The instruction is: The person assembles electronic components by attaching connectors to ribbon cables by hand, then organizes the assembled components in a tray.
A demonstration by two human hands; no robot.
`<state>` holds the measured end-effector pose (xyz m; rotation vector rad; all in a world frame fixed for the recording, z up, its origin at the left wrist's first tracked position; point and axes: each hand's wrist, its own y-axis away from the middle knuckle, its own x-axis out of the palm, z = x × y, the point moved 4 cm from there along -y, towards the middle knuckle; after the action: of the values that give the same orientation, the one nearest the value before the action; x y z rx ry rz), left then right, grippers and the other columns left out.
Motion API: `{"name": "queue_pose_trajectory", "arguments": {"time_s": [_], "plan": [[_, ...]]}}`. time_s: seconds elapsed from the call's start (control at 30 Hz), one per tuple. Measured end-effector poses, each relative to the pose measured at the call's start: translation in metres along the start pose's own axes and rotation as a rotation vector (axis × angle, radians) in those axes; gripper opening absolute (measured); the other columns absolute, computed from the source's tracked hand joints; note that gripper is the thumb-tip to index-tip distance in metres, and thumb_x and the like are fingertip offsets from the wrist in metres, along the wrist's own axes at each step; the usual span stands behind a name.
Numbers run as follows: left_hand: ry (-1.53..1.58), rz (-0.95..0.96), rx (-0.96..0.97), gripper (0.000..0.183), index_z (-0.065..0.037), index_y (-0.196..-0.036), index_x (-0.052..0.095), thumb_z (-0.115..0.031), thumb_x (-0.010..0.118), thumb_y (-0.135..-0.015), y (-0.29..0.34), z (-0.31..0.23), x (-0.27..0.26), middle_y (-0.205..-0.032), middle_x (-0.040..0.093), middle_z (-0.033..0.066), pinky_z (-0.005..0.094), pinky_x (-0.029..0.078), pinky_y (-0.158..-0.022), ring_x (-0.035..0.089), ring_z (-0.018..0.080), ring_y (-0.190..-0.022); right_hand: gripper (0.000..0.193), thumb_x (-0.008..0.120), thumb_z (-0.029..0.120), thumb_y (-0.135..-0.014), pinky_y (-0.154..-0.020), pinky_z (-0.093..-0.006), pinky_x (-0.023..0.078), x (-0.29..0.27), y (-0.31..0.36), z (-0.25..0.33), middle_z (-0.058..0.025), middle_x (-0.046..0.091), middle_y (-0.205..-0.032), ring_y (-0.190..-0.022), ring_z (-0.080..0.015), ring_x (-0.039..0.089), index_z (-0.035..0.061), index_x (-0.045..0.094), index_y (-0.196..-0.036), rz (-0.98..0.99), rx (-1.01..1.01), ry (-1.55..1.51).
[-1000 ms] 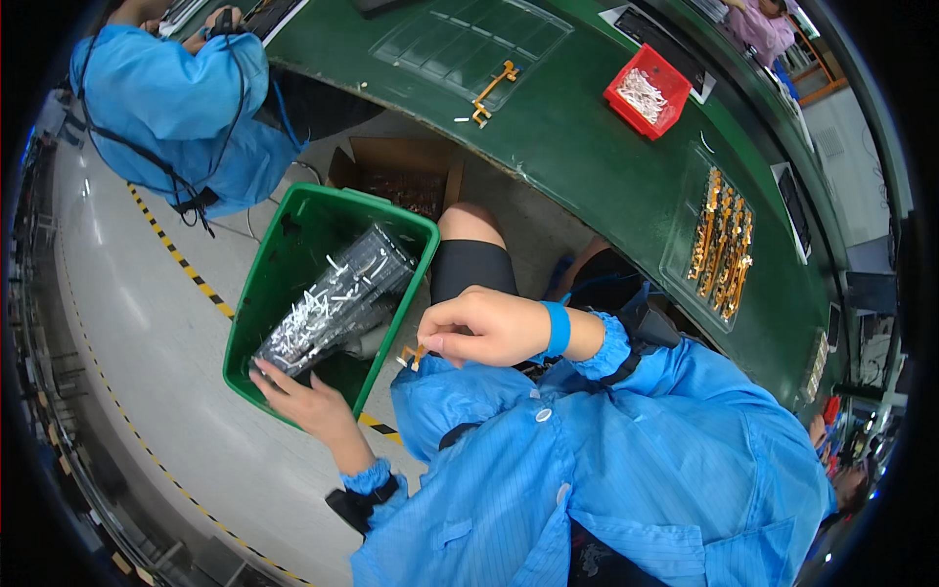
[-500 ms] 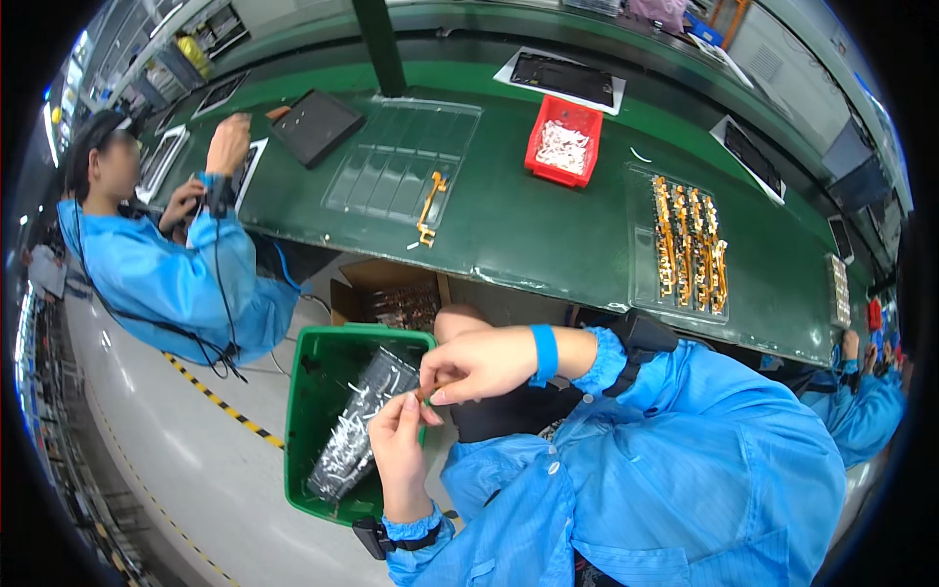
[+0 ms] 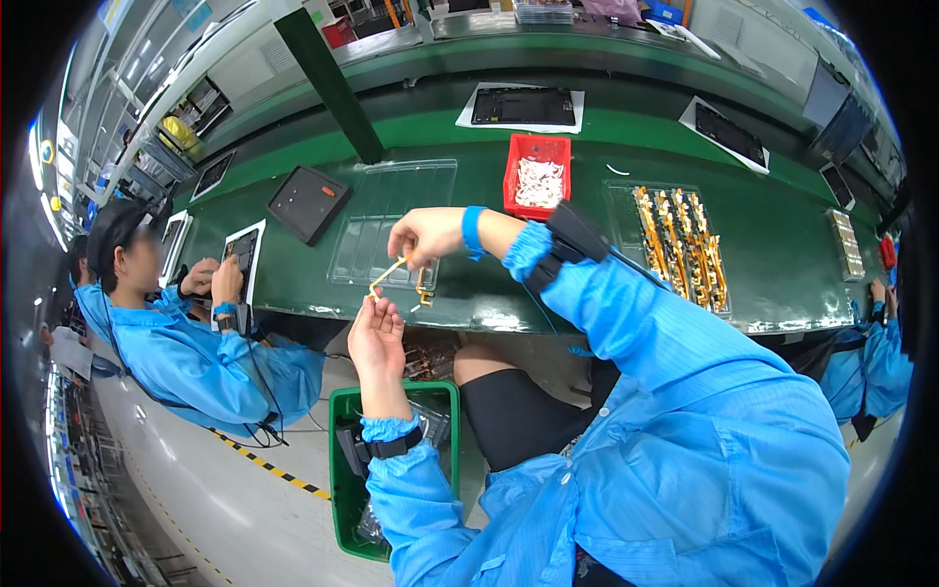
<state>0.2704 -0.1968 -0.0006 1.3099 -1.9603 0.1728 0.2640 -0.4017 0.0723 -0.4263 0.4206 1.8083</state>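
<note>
Green-topped workbench point(image 3: 773, 289) runs across the scene, left to right. Below its near edge, left of the person's knee: deep green plastic bin point(image 3: 337, 479), clear plastic inside. Flat on the bench, left of centre: clear, thin plastic compartment tray point(image 3: 391, 184). Further right: second clear plastic tray point(image 3: 622, 217), bearing rows of orange-and-black flexible strips point(image 3: 681, 245). Far left of the first tray, shallow black tray point(image 3: 315, 215); far centre, small red plastic box point(image 3: 512, 188) heaped with short white pieces point(image 3: 540, 183).

Right hand point(image 3: 419, 239): thumb and fingertips pinched together on the upper end of a slim yellow-orange strip point(image 3: 390, 272). Left hand point(image 3: 378, 338), nearer and lower, palm up: thumb and forefinger closed at the strip's lower end, remaining fingers loosely curled. Strip slants between both hands, above the near side of the compartment tray. Just beside, at that tray's near right corner: bent orange flexible piece point(image 3: 424, 288).
</note>
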Motion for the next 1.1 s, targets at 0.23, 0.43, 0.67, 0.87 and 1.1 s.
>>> {"name": "queue_pose_trajectory", "arguments": {"time_s": [0.23, 0.43, 0.67, 0.87, 1.1], "plan": [[0.097, -0.151, -0.085, 0.028, 0.001, -0.120, 0.052, -0.019, 0.052, -0.100, -0.042, 0.031, -0.014, -0.119, 0.062, 0.0122, 0.0334, 0.054, -0.090, 0.062, 0.0233, -0.110, 0.037, 0.075, 0.008, -0.068, -0.055, -0.0305, 0.050, -0.025, -0.066, -0.079, -0.0059, 0.068, -0.074, -0.063, -0.0145, 0.062, 0.0009, 0.066, -0.104, -0.093, 0.194, -0.078], [-0.049, -0.234, -0.025, 0.030, 0.009, -0.117, 0.053, -0.011, 0.058, -0.096, -0.041, 0.032, -0.018, -0.119, 0.062, 0.0206, 0.0304, 0.056, -0.087, 0.064, 0.0276, -0.108, 0.034, 0.069, 0.009, -0.070, -0.059, -0.0317, 0.053, -0.011, -0.086, -0.066, -0.0097, 0.069, -0.077, -0.067, -0.0170, 0.067, 0.0005, 0.066, -0.103, -0.004, 0.200, 0.234], [-0.276, -0.315, -0.052, 0.022, 0.009, -0.109, 0.058, -0.007, 0.059, -0.093, -0.040, 0.025, -0.001, -0.102, 0.068, 0.0179, 0.0234, 0.060, -0.070, 0.070, 0.0220, -0.087, 0.045, 0.068, 0.013, -0.071, -0.066, -0.0340, 0.055, -0.018, -0.099, -0.090, -0.0135, 0.071, -0.098, -0.068, -0.0211, 0.069, 0.0003, 0.064, -0.114, -0.094, 0.029, 0.327], [-0.441, -0.353, 0.046, 0.020, 0.009, -0.101, 0.058, -0.009, 0.061, -0.093, -0.019, 0.017, -0.011, -0.090, 0.069, 0.0166, 0.0226, 0.058, -0.062, 0.071, 0.0217, -0.078, 0.049, 0.062, 0.013, -0.075, -0.071, -0.0346, 0.056, -0.017, -0.065, -0.020, -0.0163, 0.071, -0.089, -0.069, -0.0233, 0.071, 0.0008, 0.059, -0.123, -0.153, 0.021, 0.247], [-0.614, -0.328, 0.657, 0.023, 0.000, -0.111, 0.057, -0.017, 0.051, -0.099, 0.032, 0.004, 0.038, -0.082, 0.063, 0.0089, 0.0262, 0.051, -0.059, 0.060, 0.0135, -0.068, 0.031, 0.063, 0.021, -0.075, -0.079, -0.0428, 0.053, -0.053, 0.091, 0.109, -0.0226, 0.066, -0.095, -0.092, -0.0378, 0.065, -0.0001, 0.069, -0.097, -0.725, -0.384, 0.140]]}}
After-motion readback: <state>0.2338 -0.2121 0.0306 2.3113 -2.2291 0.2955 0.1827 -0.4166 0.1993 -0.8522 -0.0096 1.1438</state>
